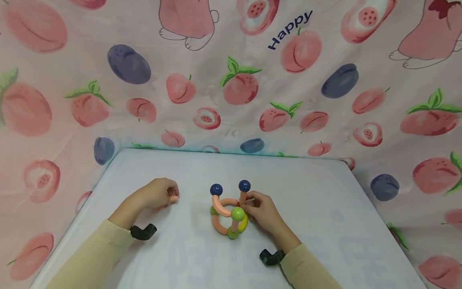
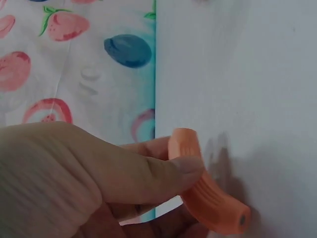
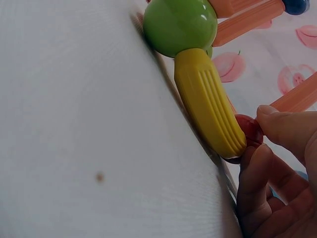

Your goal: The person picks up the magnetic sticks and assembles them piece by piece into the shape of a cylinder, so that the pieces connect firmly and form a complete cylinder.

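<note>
A toy frame of curved orange rods, green balls and two dark blue balls stands mid-table. My right hand touches its right side. In the right wrist view its fingertips pinch a small red ball at the end of a ribbed yellow rod, which joins a green ball. My left hand rests on the table to the left, apart from the frame. It pinches a short curved orange rod between thumb and fingers, just above the table.
The white table is ringed by a pink fruit-print cloth hanging behind and to both sides. Black straps sit on both wrists. The table's left edge lies close to my left hand.
</note>
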`<state>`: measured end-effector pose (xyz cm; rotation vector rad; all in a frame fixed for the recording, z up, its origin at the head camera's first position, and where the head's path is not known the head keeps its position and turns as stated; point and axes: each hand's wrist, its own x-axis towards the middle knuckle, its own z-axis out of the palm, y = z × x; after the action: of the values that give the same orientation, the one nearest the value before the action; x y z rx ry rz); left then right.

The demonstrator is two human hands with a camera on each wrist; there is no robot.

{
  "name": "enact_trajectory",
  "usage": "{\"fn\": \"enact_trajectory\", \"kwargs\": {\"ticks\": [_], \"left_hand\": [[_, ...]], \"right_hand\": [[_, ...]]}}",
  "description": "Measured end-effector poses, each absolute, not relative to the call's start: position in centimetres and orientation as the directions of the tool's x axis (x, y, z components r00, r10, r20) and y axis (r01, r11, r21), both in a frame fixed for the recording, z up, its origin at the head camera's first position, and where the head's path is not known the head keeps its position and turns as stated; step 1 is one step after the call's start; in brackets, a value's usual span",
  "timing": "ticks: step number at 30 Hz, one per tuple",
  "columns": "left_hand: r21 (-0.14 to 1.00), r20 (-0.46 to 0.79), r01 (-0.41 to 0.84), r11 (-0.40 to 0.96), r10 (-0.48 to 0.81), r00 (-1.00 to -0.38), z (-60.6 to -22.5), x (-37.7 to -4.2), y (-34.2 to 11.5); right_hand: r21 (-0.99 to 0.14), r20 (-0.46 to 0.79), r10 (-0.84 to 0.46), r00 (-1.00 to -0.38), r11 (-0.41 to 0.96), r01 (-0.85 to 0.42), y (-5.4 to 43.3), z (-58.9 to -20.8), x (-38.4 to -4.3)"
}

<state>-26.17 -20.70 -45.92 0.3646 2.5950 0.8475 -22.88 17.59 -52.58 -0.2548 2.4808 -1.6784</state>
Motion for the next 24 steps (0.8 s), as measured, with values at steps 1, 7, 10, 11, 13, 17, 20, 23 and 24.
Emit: {"fn": "enact_trajectory", "kwargs": {"ticks": [1,7,10,11,13,17,20,23,24], "left_hand": [[0.609,-0.275,0.128,0.783,0.360,-0.891,-45.8,-26.2,-20.4],[0.618,-0.201,0.146,0.772,0.335,-0.921,-44.7,-27.0,-18.5],[0.671,-0.150,0.132,0.729,0.308,-0.940,-43.8,-27.5,-17.2],[0.695,-0.139,0.124,0.708,0.302,-0.943,-43.4,-27.7,-16.7],[0.738,-0.121,0.113,0.665,0.295,-0.948,-42.5,-27.9,-15.7],[0.801,-0.094,0.114,0.587,0.313,-0.945,-40.5,-28.2,-13.5],[0.840,-0.078,0.121,0.529,0.338,-0.938,-39.3,-28.3,-11.8],[0.874,-0.073,0.122,0.470,0.375,-0.924,-38.7,-28.5,-10.2],[0.884,-0.073,0.120,0.452,0.386,-0.919,-38.6,-28.5,-9.8]], "right_hand": [[-0.930,-0.017,-0.217,-0.976,0.363,-0.064,17.6,-52.6,-22.9],[-0.934,-0.017,-0.221,-0.975,0.353,-0.064,17.6,-52.6,-22.9],[-0.933,-0.016,-0.219,-0.976,0.354,-0.064,17.7,-52.6,-22.9],[-0.933,-0.015,-0.220,-0.975,0.353,-0.065,17.7,-52.6,-23.0],[-0.933,-0.013,-0.222,-0.975,0.353,-0.068,17.7,-52.6,-23.0],[-0.933,-0.010,-0.222,-0.975,0.354,-0.071,17.7,-52.7,-22.9],[-0.934,-0.011,-0.221,-0.975,0.351,-0.069,17.7,-52.7,-22.9],[-0.935,-0.017,-0.221,-0.975,0.350,-0.063,17.7,-52.7,-22.9],[-0.935,-0.019,-0.221,-0.975,0.349,-0.060,17.8,-52.7,-22.9]]}}
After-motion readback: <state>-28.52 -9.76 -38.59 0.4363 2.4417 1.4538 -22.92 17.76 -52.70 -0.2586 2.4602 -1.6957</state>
